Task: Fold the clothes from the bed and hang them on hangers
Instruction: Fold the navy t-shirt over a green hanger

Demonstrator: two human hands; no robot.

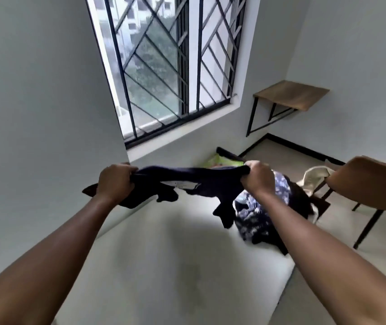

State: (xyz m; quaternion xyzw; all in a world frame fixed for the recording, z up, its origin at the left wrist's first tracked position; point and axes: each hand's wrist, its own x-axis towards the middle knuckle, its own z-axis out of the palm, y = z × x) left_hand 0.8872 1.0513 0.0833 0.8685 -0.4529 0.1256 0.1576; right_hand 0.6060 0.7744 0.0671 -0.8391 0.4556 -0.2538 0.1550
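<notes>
Head view: dark garment (199, 180) stretched between left hand (113, 181) and right hand (256, 178), fingers (128, 170) clenched round its ends.

No legible text; white label (179, 184) on the dark garment (210, 180) too blurred.

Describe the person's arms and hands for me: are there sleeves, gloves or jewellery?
The left arm and right arm are bare up to the picture's edge, with no sleeves in sight. The left hand and right hand wear no gloves, and neither wrist carries a watch or bracelet. No rings show on the visible fingers.
</notes>
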